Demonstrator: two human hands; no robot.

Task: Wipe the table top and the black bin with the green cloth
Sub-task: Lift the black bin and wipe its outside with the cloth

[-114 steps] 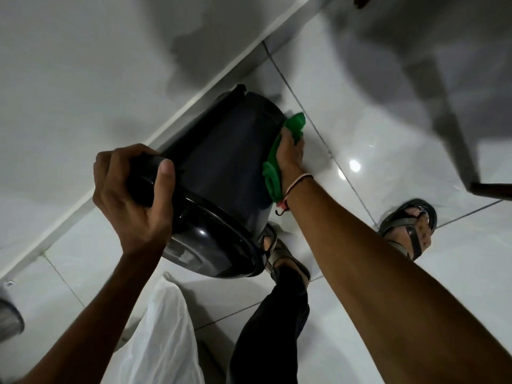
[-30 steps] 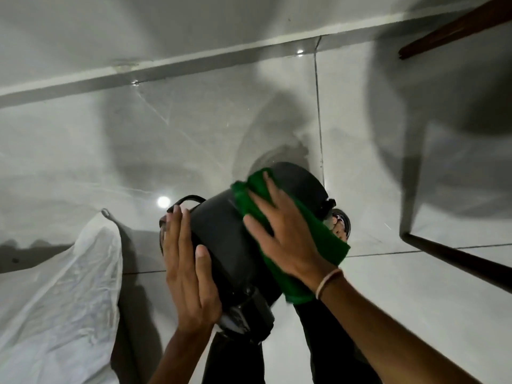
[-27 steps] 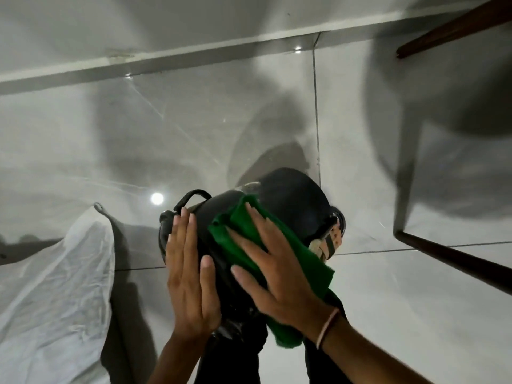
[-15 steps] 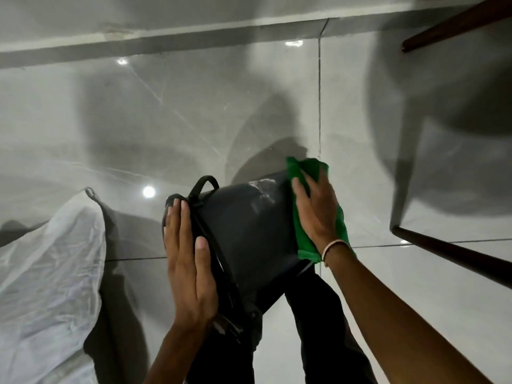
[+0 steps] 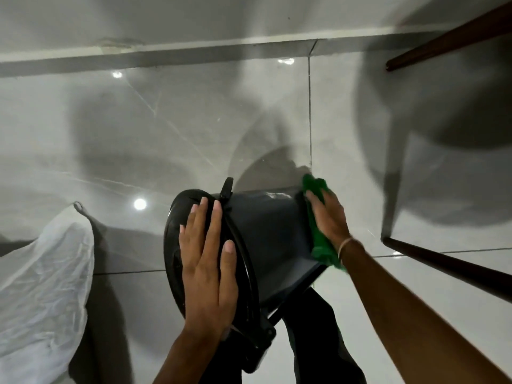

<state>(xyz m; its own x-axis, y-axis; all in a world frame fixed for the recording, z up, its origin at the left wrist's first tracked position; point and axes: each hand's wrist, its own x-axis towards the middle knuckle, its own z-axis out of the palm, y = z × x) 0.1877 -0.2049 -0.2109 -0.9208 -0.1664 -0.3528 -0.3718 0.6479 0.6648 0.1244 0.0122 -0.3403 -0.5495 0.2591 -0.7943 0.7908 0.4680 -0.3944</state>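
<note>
the black bin (image 5: 266, 245) lies tipped on its side above the glossy tiled floor (image 5: 166, 128), its lid end turned toward the left of the view and its base toward the right; whether any part of it touches the floor cannot be told, since the lower edge is hidden behind the person's dark trouser legs (image 5: 318, 342). the left hand (image 5: 209, 261) lies flat and fully open across the lid (image 5: 173, 245), fingers straight and close together pointing away from the camera, thumb out to the right along the lid rim, the forearm coming up from the bottom edge of the view; it presses on the lid rather than gripping anything. a small black handle (image 5: 226, 187) sticks up at the top of the lid rim, just beyond the fingertips. the right hand (image 5: 328, 217) is spread open too, palm pressed against the bin's base end with the green cloth (image 5: 318, 239) sandwiched between palm and bin, fingers angled up and to the left, a thin band (image 5: 346, 242) round the wrist, the forearm running down to the lower right corner. cloth shows bunched above the fingertips and hanging below the wrist. a crumpled white plastic bag (image 5: 41, 286) lies on the floor at the left, apart from the bin. dark wooden furniture legs (image 5: 443, 267) cross the right side, possibly of a chair or table.
</note>
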